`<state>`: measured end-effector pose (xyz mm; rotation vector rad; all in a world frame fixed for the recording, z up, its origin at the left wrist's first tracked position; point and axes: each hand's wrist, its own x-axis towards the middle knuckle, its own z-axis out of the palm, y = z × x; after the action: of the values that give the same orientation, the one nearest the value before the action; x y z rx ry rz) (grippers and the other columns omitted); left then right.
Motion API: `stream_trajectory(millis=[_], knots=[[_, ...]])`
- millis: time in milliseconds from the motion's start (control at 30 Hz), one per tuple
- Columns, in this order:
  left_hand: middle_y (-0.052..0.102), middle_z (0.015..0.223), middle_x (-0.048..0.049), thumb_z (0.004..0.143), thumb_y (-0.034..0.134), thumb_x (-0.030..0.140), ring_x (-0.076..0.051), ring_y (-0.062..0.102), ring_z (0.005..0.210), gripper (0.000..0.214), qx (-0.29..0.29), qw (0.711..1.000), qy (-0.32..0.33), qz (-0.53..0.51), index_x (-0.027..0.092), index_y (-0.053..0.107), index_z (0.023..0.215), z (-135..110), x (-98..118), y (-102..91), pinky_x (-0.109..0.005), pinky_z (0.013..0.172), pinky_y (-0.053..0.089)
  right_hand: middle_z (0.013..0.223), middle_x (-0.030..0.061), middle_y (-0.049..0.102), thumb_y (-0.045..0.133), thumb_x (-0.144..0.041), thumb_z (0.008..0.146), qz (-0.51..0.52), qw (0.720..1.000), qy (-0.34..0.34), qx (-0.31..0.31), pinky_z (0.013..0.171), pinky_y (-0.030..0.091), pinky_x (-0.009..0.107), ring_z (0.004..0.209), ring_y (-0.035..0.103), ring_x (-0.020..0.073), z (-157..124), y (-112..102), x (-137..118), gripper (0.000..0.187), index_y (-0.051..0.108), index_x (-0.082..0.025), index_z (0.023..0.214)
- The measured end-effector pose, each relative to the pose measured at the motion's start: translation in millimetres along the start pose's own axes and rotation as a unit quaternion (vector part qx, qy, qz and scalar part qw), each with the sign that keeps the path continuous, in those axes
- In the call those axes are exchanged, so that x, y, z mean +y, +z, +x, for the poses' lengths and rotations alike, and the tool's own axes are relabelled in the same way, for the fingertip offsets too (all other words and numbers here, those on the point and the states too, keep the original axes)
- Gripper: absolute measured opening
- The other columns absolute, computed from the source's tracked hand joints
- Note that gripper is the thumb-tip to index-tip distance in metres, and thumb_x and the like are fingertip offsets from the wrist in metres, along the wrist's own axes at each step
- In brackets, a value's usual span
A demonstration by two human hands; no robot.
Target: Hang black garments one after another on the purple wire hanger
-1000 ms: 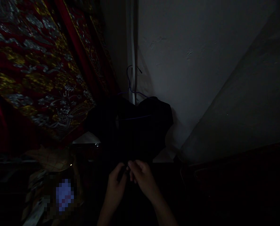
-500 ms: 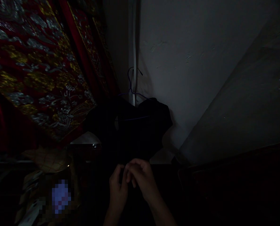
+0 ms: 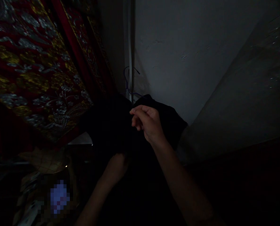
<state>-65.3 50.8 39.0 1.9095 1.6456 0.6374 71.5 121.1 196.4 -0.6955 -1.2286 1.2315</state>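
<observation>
A black garment point(image 3: 109, 122) hangs on a thin purple-blue hanger point(image 3: 126, 82) against the corner of the wall. My right hand point(image 3: 149, 121) is in front of its upper part, just below the hanger, with thumb and forefinger pinched together at the dark cloth and the other fingers curled. Lower down, my left hand point(image 3: 117, 164) reaches in at the front of the garment. Its fingers vanish into the dark cloth, so their grip is hidden. The dim light hides most folds and edges of the garment.
Red cloth with gold and silver embroidery point(image 3: 34, 62) drapes at the left. A pale strip point(image 3: 130, 47) runs up the wall beside the hanger's hook. Clear-looking sheeting point(image 3: 255, 84) covers the right side. A blurred-out bluish patch point(image 3: 59, 197) lies at lower left.
My hands were together low in front of the garment; now they are apart. The right has risen to the upper part, and the left has slipped into the cloth. The garment's right side spreads wider.
</observation>
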Motion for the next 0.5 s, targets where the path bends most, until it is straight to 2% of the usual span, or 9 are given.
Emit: stream_trajectory(millis=[33, 67, 133, 167, 233, 333, 433, 500], knots=[[0.075, 0.095, -0.0068, 0.095, 0.053, 0.020, -0.021, 0.072, 0.086, 0.016, 0.059, 0.997, 0.043, -0.014, 0.020, 0.069, 0.096, 3.6, 14.6, -18.8, -0.030, 0.077, 0.051, 0.043, -0.0041, 0.056, 0.065, -0.036, 0.068, -0.010, 1.000, 0.002, -0.007, 0.033, 0.024, 0.018, 0.033, 0.043, 0.0066, -2.9, -1.3, 1.8, 0.019, 0.064, -0.017, 0.066], [0.074, 0.102, -0.0071, 0.097, 0.052, 0.022, -0.020, 0.071, 0.093, 0.019, 0.147, 0.984, 0.098, -0.036, 0.020, 0.067, 0.108, 7.4, 29.8, -37.7, -0.030, 0.082, 0.052, 0.043, -0.0043, 0.056, 0.064, -0.036, 0.069, -0.020, 1.000, 0.000, -0.013, 0.034, 0.025, 0.018, 0.033, 0.043, 0.0065, -4.8, -2.9, 3.0, 0.018, 0.063, -0.018, 0.066], [0.072, 0.104, -0.0056, 0.099, 0.053, 0.024, -0.018, 0.069, 0.093, 0.029, 0.300, 0.932, 0.194, -0.053, 0.020, 0.060, 0.127, 16.8, 58.7, -73.0, -0.030, 0.084, 0.052, 0.043, -0.0048, 0.055, 0.062, -0.034, 0.071, -0.045, 0.999, -0.012, -0.028, 0.035, 0.026, 0.018, 0.035, 0.045, 0.0066, -5.8, -5.9, 2.3, 0.017, 0.062, -0.018, 0.065], [0.071, 0.101, -0.0041, 0.099, 0.052, 0.022, -0.016, 0.068, 0.089, 0.033, 0.344, 0.909, 0.234, -0.039, 0.020, 0.059, 0.131, 22.8, 70.5, -88.2, -0.029, 0.083, 0.052, 0.044, -0.0050, 0.054, 0.061, -0.034, 0.072, -0.061, 0.997, -0.023, -0.040, 0.036, 0.027, 0.018, 0.036, 0.046, 0.0067, -5.4, -7.1, 0.6, 0.017, 0.061, -0.019, 0.064], [0.070, 0.097, -0.0032, 0.098, 0.053, 0.019, -0.015, 0.067, 0.088, 0.025, 0.353, 0.886, 0.301, 0.012, 0.019, 0.065, 0.120, 36.4, 86.9, -110.7, -0.027, 0.081, 0.051, 0.045, -0.0053, 0.053, 0.059, -0.032, 0.075, -0.095, 0.993, -0.054, -0.053, 0.039, 0.029, 0.018, 0.038, 0.046, 0.0069, -3.5, -9.0, -2.6, 0.016, 0.059, -0.019, 0.065], [0.070, 0.089, -0.0026, 0.096, 0.056, 0.018, -0.015, 0.067, 0.084, 0.013, 0.319, 0.877, 0.352, 0.078, 0.017, 0.069, 0.096, 53.6, 96.3, -123.6, -0.026, 0.077, 0.050, 0.046, -0.0062, 0.050, 0.057, -0.030, 0.079, -0.147, 0.984, -0.093, -0.033, 0.044, 0.031, 0.020, 0.041, 0.045, 0.0073, 0.0, -12.2, 6.2, 0.016, 0.055, -0.021, 0.065], [0.069, 0.087, -0.0026, 0.096, 0.055, 0.019, -0.015, 0.066, 0.082, 0.012, 0.319, 0.873, 0.349, 0.121, 0.017, 0.066, 0.093, 56.2, 96.9, -124.7, -0.026, 0.075, 0.050, 0.054, -0.0037, 0.053, 0.058, -0.027, 0.077, -0.208, 0.974, -0.090, 0.022, 0.050, 0.033, 0.023, 0.050, 0.048, 0.0099, 1.2, -17.5, 40.3, 0.015, 0.052, -0.021, 0.065], [0.069, 0.089, -0.0030, 0.096, 0.055, 0.021, -0.016, 0.066, 0.084, 0.012, 0.374, 0.859, 0.326, 0.123, 0.017, 0.066, 0.092, 49.6, 90.5, -131.4, -0.027, 0.078, 0.050, 0.060, -0.0014, 0.056, 0.059, -0.024, 0.074, -0.241, 0.968, -0.053, 0.035, 0.054, 0.035, 0.024, 0.057, 0.051, 0.0120, -2.5, -21.1, 69.3, 0.011, 0.054, -0.020, 0.064]])
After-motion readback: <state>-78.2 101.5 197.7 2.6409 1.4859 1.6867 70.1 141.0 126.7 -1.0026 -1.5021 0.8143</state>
